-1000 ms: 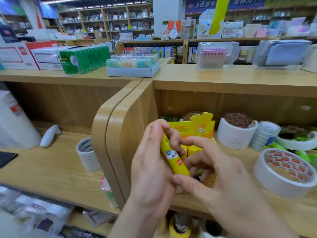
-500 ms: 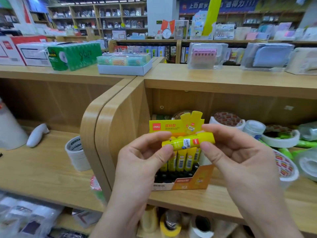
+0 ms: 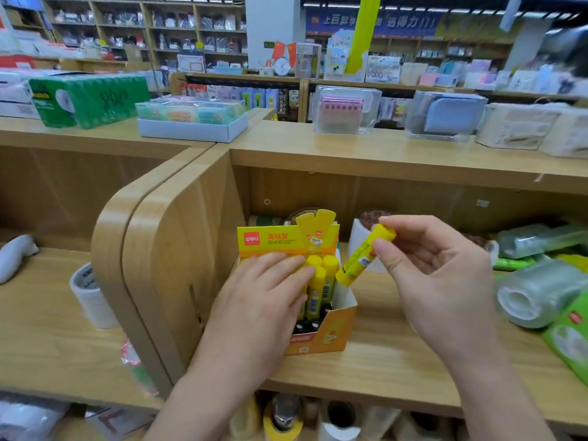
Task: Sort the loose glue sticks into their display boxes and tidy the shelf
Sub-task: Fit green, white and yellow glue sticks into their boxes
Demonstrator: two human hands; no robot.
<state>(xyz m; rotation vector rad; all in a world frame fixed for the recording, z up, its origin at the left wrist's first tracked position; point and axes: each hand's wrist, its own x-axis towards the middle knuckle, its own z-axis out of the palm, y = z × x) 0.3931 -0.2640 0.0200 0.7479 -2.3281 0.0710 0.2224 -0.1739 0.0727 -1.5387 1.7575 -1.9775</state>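
The left hand (image 3: 261,300) covered the left half of the display box (image 3: 321,342), so the glue sticks (image 3: 318,291) there could not be counted. Fingertips of the right hand (image 3: 439,281) hid part of the cap of the held glue stick (image 3: 359,261), and its label was too small to read. Behind the box, a white roll (image 3: 357,238) was largely hidden. Right of the box, the tape rolls (image 3: 537,294) were blurred and the picture's edge cut a green packet (image 3: 569,338). Below the box, more rolls (image 3: 283,421) were cut off.
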